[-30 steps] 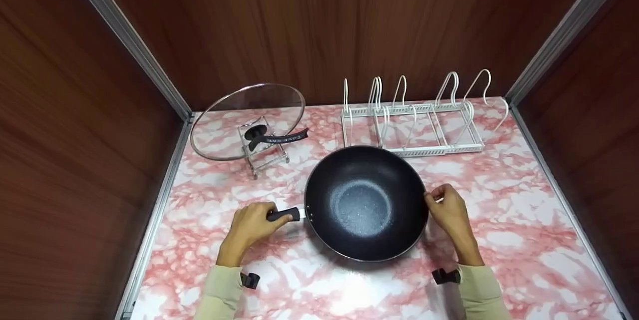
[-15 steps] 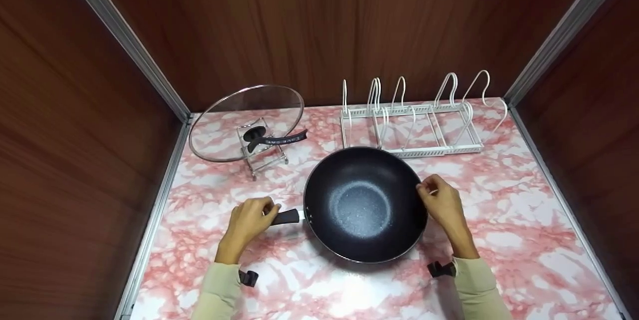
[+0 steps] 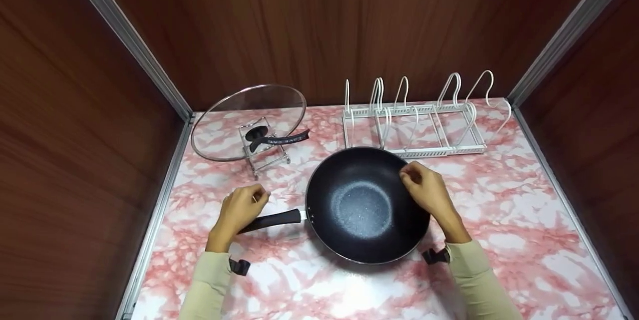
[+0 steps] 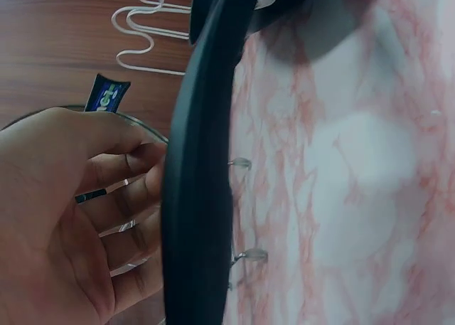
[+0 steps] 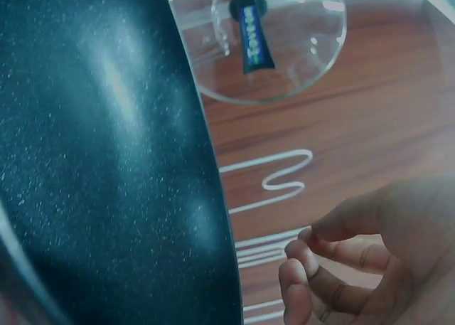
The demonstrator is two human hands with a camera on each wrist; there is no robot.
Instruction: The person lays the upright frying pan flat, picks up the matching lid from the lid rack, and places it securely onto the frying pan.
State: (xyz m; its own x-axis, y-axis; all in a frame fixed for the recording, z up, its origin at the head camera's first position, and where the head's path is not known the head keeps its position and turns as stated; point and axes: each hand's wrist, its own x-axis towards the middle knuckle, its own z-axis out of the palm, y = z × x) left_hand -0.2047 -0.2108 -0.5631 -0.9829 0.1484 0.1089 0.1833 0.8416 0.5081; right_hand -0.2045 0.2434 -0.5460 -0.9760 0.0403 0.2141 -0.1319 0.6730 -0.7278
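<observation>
A black wok (image 3: 362, 205) with a pale speckled base sits upright on the table, its dark handle (image 3: 274, 219) pointing left. My left hand (image 3: 242, 210) is off the handle, above and behind its end. In the left wrist view that hand's fingers (image 4: 128, 204) curve loosely beside the handle and hold nothing. My right hand (image 3: 427, 187) overlaps the wok's right rim in the head view. In the right wrist view its loosely bent fingers (image 5: 298, 268) are apart from the wok's edge, with nothing between them.
At the back left a glass lid (image 3: 224, 125) with a black knob handle leans on a small wire stand (image 3: 267, 160). A white wire rack (image 3: 424, 151) with several upright loops stands behind the wok. Dark wood panels (image 3: 319, 35) enclose the table (image 3: 524, 260).
My left hand has let go of the wok's handle and drawn back to the left. My right hand has left the right rim, moving up and inward. The wok has stayed put.
</observation>
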